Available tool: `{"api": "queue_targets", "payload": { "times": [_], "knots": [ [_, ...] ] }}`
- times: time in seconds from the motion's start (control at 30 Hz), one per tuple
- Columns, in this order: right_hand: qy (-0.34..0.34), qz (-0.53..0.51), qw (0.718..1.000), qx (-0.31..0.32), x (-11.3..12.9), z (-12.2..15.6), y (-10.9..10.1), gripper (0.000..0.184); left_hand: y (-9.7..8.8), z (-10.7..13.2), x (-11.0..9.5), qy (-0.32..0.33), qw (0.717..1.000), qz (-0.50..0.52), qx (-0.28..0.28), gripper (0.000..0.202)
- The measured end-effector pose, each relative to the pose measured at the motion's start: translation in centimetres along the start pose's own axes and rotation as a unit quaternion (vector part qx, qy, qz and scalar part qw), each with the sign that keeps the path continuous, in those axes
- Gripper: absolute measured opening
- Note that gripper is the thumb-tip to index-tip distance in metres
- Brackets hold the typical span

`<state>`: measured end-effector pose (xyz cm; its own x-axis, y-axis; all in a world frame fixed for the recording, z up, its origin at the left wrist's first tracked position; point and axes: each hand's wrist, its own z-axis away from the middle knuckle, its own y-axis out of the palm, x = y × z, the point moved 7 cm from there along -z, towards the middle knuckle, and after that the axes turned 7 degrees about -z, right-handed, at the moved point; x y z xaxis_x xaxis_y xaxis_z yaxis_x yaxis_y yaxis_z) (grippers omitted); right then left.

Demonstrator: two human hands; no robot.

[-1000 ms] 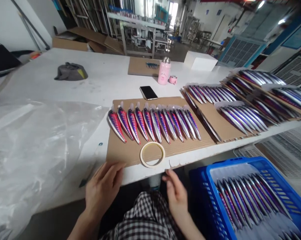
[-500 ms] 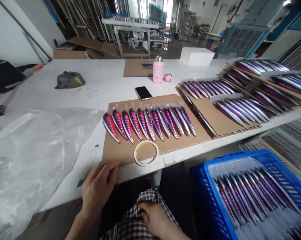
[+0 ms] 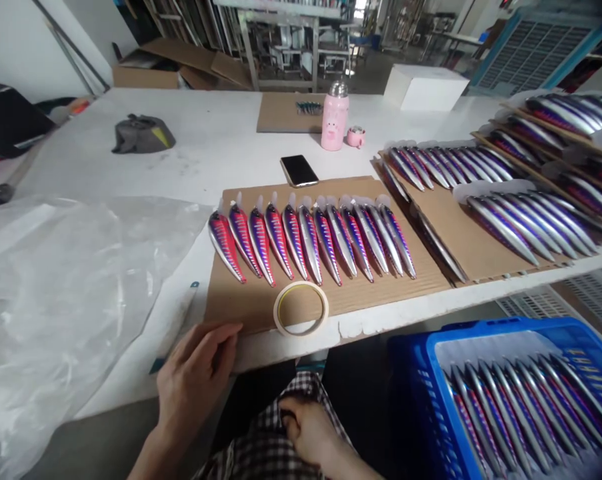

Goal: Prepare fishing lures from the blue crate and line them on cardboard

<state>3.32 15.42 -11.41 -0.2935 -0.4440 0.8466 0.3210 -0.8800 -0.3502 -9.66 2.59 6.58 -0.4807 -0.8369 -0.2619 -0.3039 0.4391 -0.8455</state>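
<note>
Some stiff-looking card [image 3: 243, 301], easiest held by its edges, meets the left hand [image 3: 195, 370], fingers together; the right hand [image 3: 311, 427] pinches cloth [image 3: 271, 447].

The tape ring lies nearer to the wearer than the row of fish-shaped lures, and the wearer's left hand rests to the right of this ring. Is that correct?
Not quite: in the head view, the left hand rests to the left of the tape ring, which does lie nearer to the wearer than the row of fish-shaped lures.
</note>
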Motion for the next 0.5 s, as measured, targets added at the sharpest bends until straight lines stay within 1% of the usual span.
{"api": "queue_targets", "payload": {
  "times": [0.13, 0.3, 0.43, 0.5],
  "knots": [
    [0.003, -0.007, 1.000, -0.006, -0.15, 0.19, -0.29, 0.037, 0.02, -0.03, 0.06, -0.003, 1.000, 0.005, -0.001, 0.014],
    [0.001, -0.015, 1.000, -0.004, -0.27, 0.34, -0.24, 0.036, 0.24, -0.13, 0.17, -0.016, 1.000, 0.010, 0.014, 0.015],
    [0.008, -0.021, 1.000, 0.001, -0.31, 0.32, -0.39, 0.039, 0.10, -0.06, -0.08, -0.024, 1.000, -0.008, 0.004, 0.017],
    [0.009, -0.027, 1.000, 0.010, -0.21, 0.34, -0.57, 0.039, 0.37, 0.22, 0.50, -0.035, 0.999, -0.013, 0.008, 0.020]
  ]
}}
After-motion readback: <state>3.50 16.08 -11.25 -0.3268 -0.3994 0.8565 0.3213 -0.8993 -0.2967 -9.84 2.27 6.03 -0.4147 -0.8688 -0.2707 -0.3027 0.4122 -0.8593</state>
